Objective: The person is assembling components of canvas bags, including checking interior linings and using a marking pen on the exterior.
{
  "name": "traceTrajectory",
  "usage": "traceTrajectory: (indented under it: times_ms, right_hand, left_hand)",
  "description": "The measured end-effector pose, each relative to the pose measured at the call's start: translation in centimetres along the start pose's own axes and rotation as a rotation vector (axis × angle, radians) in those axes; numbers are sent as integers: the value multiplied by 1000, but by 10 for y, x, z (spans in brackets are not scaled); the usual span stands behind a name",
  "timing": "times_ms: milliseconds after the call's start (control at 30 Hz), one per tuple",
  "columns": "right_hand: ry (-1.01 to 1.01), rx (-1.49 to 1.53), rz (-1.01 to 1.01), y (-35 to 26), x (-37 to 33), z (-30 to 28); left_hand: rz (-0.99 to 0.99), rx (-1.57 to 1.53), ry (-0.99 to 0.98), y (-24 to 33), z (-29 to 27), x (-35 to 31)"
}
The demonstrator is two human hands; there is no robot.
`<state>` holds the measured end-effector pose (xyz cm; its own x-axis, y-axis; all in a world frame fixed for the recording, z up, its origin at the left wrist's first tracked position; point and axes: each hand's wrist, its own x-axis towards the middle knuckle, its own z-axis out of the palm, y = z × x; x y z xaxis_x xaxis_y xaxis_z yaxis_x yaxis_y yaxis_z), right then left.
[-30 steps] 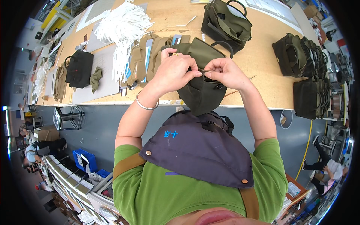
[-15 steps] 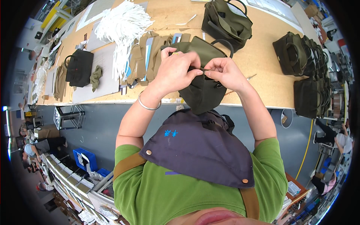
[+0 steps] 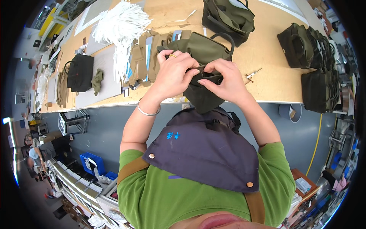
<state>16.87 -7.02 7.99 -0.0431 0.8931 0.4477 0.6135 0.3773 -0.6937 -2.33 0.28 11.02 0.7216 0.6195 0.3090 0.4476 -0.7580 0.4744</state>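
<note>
A dark olive handbag (image 3: 205,100) lies at the table's front edge, its lower part hanging over toward me. My left hand (image 3: 176,73) pinches its zippered opening from the left, thumb and fingers closed on the fabric near the zipper. From the right, my right hand (image 3: 225,79) grips the opposite side of the opening, fingertips close to the left ones and thumb lower down on the fabric. One handle (image 3: 229,40) of the bag arches up behind my right hand. The inside of the opening is mostly hidden by my fingers.
Thread snips (image 3: 251,74) lie right of my hand. Behind stands another olive bag (image 3: 228,23); several more bags (image 3: 295,45) line the right end. Tan fabric strips (image 3: 141,57), a bundle of white strips (image 3: 122,24) and a small black bag (image 3: 81,72) are on the left.
My right hand has shifted from a fingertip pinch to a wider hold, with its thumb lower. The bag's opening has spread. The snips, partly hidden before, now show fully.
</note>
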Motion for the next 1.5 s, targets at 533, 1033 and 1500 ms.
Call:
traceTrajectory:
  times_ms: [533,1033,1500]
  right_hand:
    - [-41,214,253,-9,-3,14]
    - [-122,-24,121,-15,-4,3]
    - [-228,-43,147,-10,-6,3]
  left_hand:
    - [37,-41,-22,-3,-4,-5]
    - [-53,-60,-116,-6,-10,-7]
    - [-15,-18,-44,-3,-1,-9]
